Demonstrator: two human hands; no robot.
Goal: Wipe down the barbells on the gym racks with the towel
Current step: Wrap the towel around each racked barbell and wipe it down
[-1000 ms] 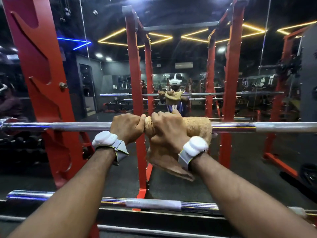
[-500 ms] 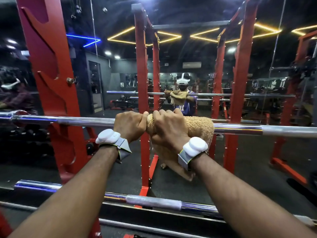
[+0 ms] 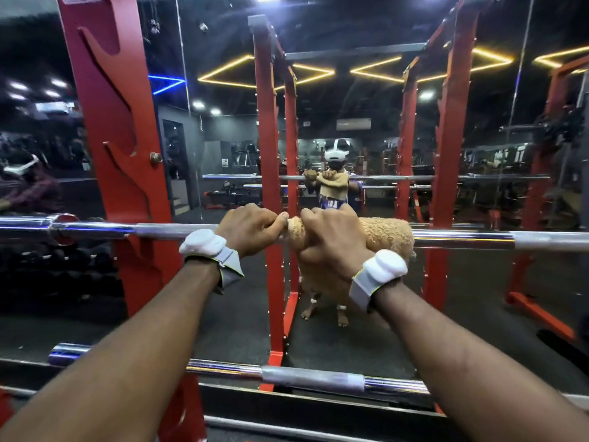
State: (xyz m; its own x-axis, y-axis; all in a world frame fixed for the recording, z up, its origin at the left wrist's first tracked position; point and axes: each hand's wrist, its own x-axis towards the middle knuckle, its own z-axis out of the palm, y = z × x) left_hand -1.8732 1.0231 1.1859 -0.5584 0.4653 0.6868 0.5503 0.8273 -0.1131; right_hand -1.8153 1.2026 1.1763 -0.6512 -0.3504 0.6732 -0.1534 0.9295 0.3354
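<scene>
A chrome barbell lies level across the red rack at chest height. A tan towel is wrapped around its middle, with a loose end hanging below. My right hand is closed over the towel and the bar. My left hand grips the bare bar right beside it, its thumb touching the towel's left edge. Both wrists carry white bands. A second chrome barbell rests lower, near my forearms.
A red rack upright stands at the left, and another just behind the bar. A mirror wall ahead reflects me and the rack. Dumbbells sit in shadow at the lower left. Dark rubber floor lies beyond.
The view has shifted left, so the rack uprights and both hands sit further right in frame. Both hands keep the same grip on bar and towel.
</scene>
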